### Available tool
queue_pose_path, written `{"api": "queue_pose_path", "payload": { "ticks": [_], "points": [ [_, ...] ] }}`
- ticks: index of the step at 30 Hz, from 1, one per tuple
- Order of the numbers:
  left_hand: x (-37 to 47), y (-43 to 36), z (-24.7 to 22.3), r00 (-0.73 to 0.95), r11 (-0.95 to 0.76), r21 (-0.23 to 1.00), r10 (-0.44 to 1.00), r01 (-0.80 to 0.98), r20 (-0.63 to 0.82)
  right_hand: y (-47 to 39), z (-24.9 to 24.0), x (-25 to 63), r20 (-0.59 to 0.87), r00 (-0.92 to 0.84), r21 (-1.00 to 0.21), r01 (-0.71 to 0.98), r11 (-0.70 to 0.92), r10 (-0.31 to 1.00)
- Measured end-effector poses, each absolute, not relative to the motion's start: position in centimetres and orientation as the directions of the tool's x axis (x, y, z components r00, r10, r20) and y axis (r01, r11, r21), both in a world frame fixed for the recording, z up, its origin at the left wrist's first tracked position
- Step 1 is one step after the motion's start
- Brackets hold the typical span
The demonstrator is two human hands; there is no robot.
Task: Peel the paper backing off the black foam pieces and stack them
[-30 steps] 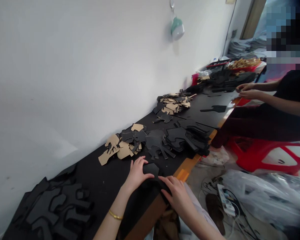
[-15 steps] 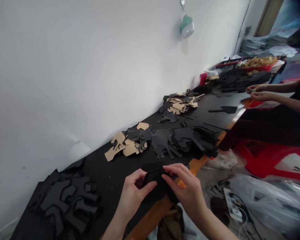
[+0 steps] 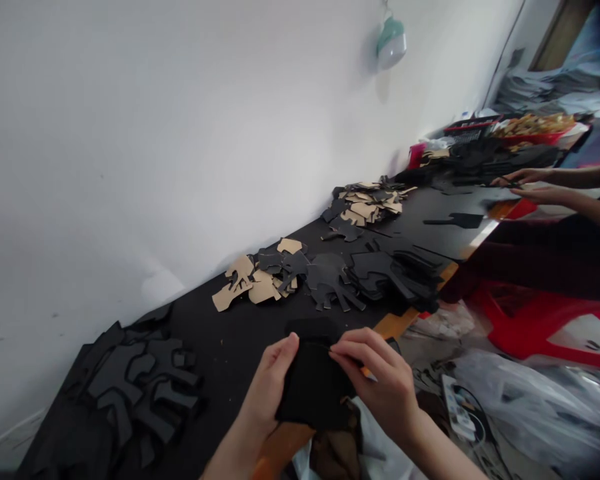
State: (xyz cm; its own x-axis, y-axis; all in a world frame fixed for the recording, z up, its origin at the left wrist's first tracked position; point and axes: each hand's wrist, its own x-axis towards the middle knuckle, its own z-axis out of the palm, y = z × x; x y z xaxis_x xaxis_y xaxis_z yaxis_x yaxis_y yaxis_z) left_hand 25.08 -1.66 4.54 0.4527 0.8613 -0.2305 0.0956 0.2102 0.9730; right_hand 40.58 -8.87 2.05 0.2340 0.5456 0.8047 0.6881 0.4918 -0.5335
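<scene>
Over the near edge of the black table, my left hand (image 3: 266, 390) grips a black flat cut-out piece (image 3: 314, 390) by its left side, thumb on top. My right hand (image 3: 380, 373) is closed in a pinch at the upper right edge of the same piece. Whatever lies between those fingertips is too small to make out. Just beyond the hands, a heap of black cut-out pieces (image 3: 330, 277) adjoins some tan-faced pieces (image 3: 264, 287). To the left lies a pile of thicker black pieces (image 3: 125, 373).
The black table (image 3: 205, 340) runs along a white wall (image 3: 155, 133). Farther along sit a mixed tan and black pile (image 3: 365, 207) and a co-worker's hands (image 3: 530, 183). A red stool (image 3: 515, 327), plastic bags (image 3: 540, 400) and a power strip (image 3: 457, 407) are at the right.
The black piece has been turned so its broad face shows toward me. My left thumb has shifted up along its edge, and my right fingers still pinch at its right side.
</scene>
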Motion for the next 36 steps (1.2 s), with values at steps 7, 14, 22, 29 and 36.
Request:
{"api": "queue_pose_path", "payload": {
  "ticks": [7, 14, 22, 29, 36],
  "points": [
    [24.5, -1.7, 6.0, 0.645, 0.237, 0.97, 0.735, 0.045, -0.21, -9.0, 0.6, 40.5, 0.819, 0.15, -0.48, 0.706, 0.52, 0.553],
    [24.2, -1.8, 6.1, 0.652, 0.029, 0.974, 0.739, 0.226, -0.173, -8.9, 0.4, 40.2, 0.814, 0.102, -0.463, 0.708, 0.533, 0.572],
    [24.8, 0.4, 4.5, 0.639, 0.124, 0.978, 0.742, 0.165, -0.202, -9.7, 1.8, 41.4, 0.8, -0.079, -0.469, 0.537, 0.701, 0.595],
    [25.2, -1.3, 6.8, 0.661, -0.38, 0.856, 0.748, 0.352, 0.06, -9.4, 1.8, 41.4, 0.723, 0.009, -0.536, 0.638, 0.553, 0.691],
    [25.7, -1.9, 7.3, 0.707, -0.432, 0.83, 0.704, 0.353, 0.065, -9.0, 1.3, 41.5, 0.673, 0.138, -0.649, 0.582, 0.49, 0.727]
  ]
}}
